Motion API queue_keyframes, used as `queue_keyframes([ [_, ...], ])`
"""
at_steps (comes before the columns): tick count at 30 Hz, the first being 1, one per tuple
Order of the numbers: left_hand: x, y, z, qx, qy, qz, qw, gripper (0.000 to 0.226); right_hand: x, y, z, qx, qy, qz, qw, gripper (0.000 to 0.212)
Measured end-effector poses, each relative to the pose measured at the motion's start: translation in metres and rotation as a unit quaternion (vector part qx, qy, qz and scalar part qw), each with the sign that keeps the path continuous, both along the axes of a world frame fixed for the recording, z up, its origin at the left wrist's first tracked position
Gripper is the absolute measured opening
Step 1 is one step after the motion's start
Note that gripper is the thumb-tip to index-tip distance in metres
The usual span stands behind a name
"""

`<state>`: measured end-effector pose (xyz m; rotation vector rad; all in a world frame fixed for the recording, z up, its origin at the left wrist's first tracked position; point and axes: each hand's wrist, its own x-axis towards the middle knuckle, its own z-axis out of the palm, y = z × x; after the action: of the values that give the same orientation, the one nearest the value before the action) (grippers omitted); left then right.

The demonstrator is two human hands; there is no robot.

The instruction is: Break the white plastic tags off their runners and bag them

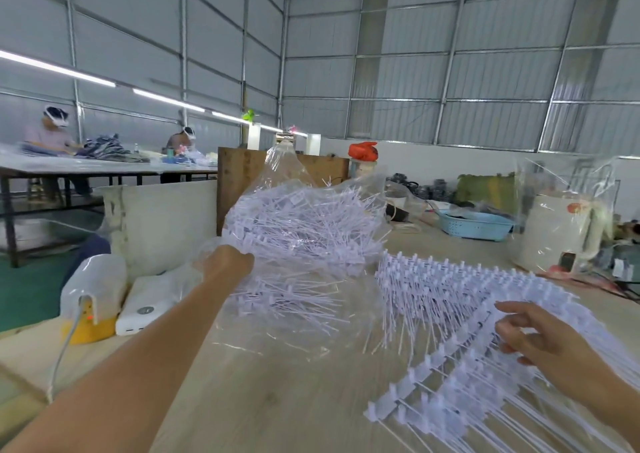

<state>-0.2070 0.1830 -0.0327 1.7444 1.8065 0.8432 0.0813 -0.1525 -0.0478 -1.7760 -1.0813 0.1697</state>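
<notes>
A clear plastic bag [277, 172] full of loose white tags [304, 224] stands lifted above the wooden table [277, 400]. My left hand [228, 262] grips the bag's left side. To the right lies a big heap of white tags on their runners [450, 300], spread toward the lower right corner. My right hand [540, 338] hovers over this heap with fingers loosely spread, touching the tags and holding nothing.
A white power bank [149, 307] and a yellow-and-clear jug with a cable [91, 300] sit at the table's left edge. A blue basket [474, 225] and a bagged white appliance [564, 234] stand at the back right. Other people work at a far table [104, 166].
</notes>
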Motion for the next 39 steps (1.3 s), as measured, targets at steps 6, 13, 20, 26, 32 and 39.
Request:
queue_keyframes([
  [6, 0.041, -0.059, 0.035, 0.118, 0.199, -0.191, 0.954, 0.049, 0.006, 0.000, -0.014, -0.030, -0.032, -0.028, 0.999, 0.022],
  [13, 0.104, -0.201, 0.007, 0.064, 0.166, -0.578, 0.796, 0.035, 0.020, -0.015, -0.022, -0.092, -0.110, -0.041, 0.989, 0.016],
  [20, 0.134, -0.204, -0.013, 0.018, 0.314, -0.541, 0.780, 0.044, 0.036, -0.027, -0.028, -0.181, -0.143, -0.087, 0.969, 0.021],
  [26, 0.136, -0.179, 0.013, -0.072, 0.108, -0.522, 0.843, 0.024, 0.032, -0.028, -0.019, -0.159, -0.179, -0.122, 0.963, 0.022],
  [32, 0.126, -0.192, 0.086, -0.145, -0.320, -0.539, 0.766, 0.022, 0.026, -0.030, -0.001, 0.077, -0.025, -0.158, 0.984, 0.020],
  [39, 0.109, -0.245, 0.176, -0.059, -0.449, -0.594, 0.665, 0.017, 0.020, -0.037, 0.012, 0.268, 0.186, -0.067, 0.943, 0.032],
])
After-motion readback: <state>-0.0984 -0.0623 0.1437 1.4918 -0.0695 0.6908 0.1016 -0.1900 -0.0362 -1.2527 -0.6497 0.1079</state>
